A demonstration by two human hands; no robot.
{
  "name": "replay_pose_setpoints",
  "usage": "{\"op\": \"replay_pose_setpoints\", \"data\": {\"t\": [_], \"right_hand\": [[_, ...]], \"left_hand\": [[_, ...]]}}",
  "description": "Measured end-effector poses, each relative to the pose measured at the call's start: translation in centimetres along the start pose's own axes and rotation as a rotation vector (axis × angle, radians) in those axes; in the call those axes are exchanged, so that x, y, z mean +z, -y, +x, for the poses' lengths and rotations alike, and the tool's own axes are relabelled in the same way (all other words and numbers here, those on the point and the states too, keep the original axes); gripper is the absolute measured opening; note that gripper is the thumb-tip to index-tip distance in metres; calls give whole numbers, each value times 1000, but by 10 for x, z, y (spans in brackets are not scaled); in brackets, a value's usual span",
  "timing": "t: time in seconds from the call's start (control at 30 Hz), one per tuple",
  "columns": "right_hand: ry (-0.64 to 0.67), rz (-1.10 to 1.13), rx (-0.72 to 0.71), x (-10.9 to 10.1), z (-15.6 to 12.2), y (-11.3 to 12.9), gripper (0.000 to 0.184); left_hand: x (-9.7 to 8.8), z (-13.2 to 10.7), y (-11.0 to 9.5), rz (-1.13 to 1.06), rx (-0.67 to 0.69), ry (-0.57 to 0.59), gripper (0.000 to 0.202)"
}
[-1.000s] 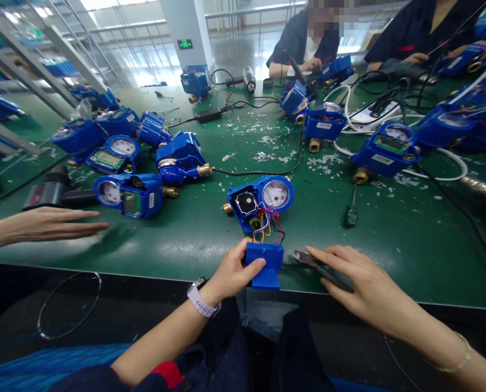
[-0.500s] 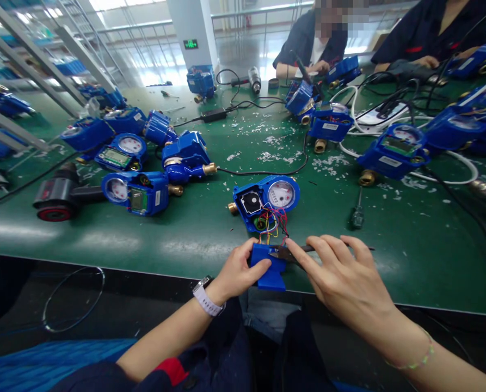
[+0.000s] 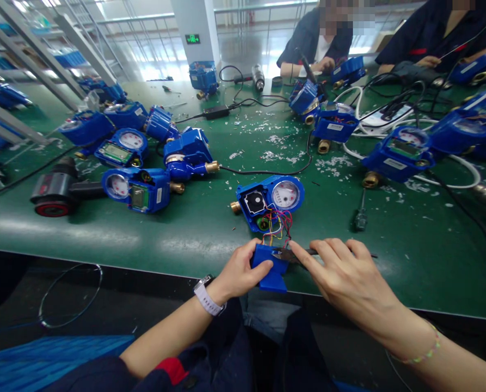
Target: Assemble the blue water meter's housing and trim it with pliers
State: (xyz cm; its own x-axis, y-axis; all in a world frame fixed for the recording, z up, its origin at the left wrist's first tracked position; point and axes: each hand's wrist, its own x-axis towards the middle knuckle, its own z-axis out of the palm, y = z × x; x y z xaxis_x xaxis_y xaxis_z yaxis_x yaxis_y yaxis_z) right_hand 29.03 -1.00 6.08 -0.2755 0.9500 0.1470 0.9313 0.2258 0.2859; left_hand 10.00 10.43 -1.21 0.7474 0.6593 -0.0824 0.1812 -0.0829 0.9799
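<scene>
I am in an assembly workshop: blue meters, some opened to their wiring, are spread across my green tabletop, a power tool lies toward its near left corner, and co-workers in dark uniforms line its far edge.

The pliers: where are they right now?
In the head view, the pliers are in the right hand, low and right of centre, their tips at the blue part the left hand holds.

From above, your head camera faced forward and down (quite near) over your left hand and right hand.
</scene>
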Motion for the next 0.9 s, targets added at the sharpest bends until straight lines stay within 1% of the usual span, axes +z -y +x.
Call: {"op": "replay_pose_setpoints", "data": {"t": [0.07, 0.2, 0.3, 0.5, 0.63, 0.8, 0.9], "right_hand": [[-20, -1, -13, 0, 0, -2, 51], [-103, -27, -47, 1, -2, -4, 50], [-128, -45, -63, 1, -1, -5, 49], [-87, -29, -73, 1, 2, -6, 49], [-53, -8, -60, 0, 1, -6, 50], [-31, 58, -40, 1, 0, -6, 55], [-15, 137, -17, 4, -1, -8, 52]], "left_hand": [[0, 0, 0, -6, 0, 0, 33], [0, 0, 2, -38, -8, 0, 31], [0, 0, 2, -56, -14, 8, 31], [0, 0, 3, -78, -33, -4, 33], [0, 0, 4, -76, -22, 2, 32], [1, 1, 3, -50, -15, -14, 32], [2, 1, 0, -9, -8, -28, 30]]}}
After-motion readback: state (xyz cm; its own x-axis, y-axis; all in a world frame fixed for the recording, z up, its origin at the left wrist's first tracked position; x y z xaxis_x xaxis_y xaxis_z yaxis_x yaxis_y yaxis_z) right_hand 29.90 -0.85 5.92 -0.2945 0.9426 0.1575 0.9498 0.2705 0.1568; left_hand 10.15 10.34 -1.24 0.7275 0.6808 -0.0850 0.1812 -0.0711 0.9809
